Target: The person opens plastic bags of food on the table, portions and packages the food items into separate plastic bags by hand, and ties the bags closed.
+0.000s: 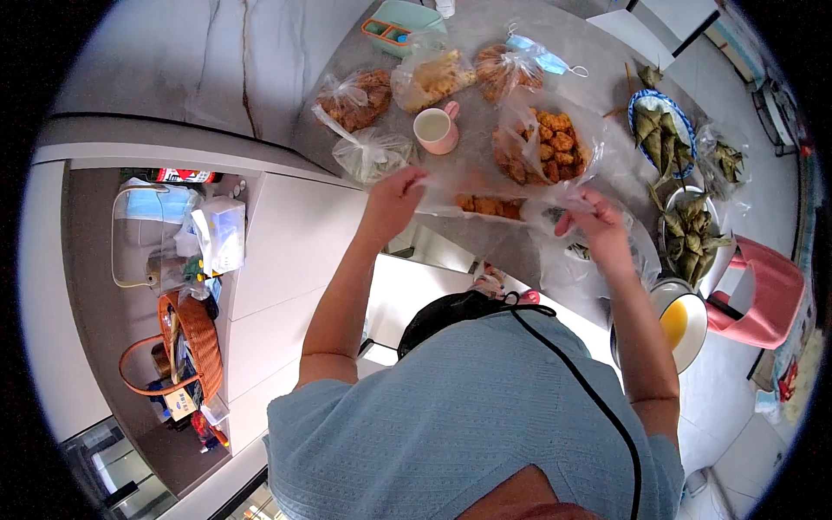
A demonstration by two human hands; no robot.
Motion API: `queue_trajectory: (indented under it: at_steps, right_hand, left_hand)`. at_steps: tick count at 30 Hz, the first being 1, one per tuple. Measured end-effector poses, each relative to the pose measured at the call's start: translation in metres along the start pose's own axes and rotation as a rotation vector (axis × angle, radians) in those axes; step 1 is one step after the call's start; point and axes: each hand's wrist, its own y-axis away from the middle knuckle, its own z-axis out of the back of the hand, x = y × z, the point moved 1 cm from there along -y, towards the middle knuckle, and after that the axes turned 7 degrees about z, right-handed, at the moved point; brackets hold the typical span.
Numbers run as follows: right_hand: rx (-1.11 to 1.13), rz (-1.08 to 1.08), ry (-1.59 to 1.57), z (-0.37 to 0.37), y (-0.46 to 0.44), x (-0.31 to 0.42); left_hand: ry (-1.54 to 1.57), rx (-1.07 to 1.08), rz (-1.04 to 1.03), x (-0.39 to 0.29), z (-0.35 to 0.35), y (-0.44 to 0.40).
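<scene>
My left hand [394, 201] pinches one side of a clear plastic bag [446, 192] at the table's near edge. On the other side of the bag, my right hand [600, 227] grips the film with bent fingers. Brown fried pieces [490, 206] show low in the bag, between my hands. Just beyond it sits an open plastic bag of golden fried chunks [559, 143]. More crumpled clear plastic [563, 260] lies under and beside my right hand, partly hidden by it. A tied bag with pale contents [374, 156] rests close to my left hand.
A pink mug [436, 130] stands among tied food bags [355, 97]. Leaf-wrapped parcels fill a blue-rimmed plate [637, 104] and a white bowl [666, 227] at right. Nearby are a bowl with yellow contents [693, 334], a pink chair [771, 290], and a left shelf with a wicker basket [204, 351].
</scene>
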Motion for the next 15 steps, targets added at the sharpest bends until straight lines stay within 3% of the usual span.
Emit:
queue_trajectory:
  at_steps: [4, 10, 12, 14, 15]
  right_hand:
    - [0.024, -0.161, 0.091, -0.009, 0.008, -0.019]
    - [-0.007, -0.094, 0.042, -0.009, 0.008, -0.019]
    - [-0.009, -0.071, 0.045, -0.007, 0.009, -0.024]
    - [0.112, 0.017, 0.465, -0.001, 0.010, -0.034]
    - [0.104, 0.017, 0.464, -0.001, 0.010, -0.030]
  left_hand:
    - [-0.068, 0.107, 0.204, 0.007, -0.008, 0.002]
    - [-0.088, 0.183, 0.313, -0.001, -0.002, -0.002]
    - [-0.410, 0.169, 0.173, -0.009, 0.000, -0.008]
    - [-0.426, 0.067, 0.059, -0.019, -0.003, -0.013]
    - [-0.437, -0.036, -0.048, -0.026, -0.007, -0.015]
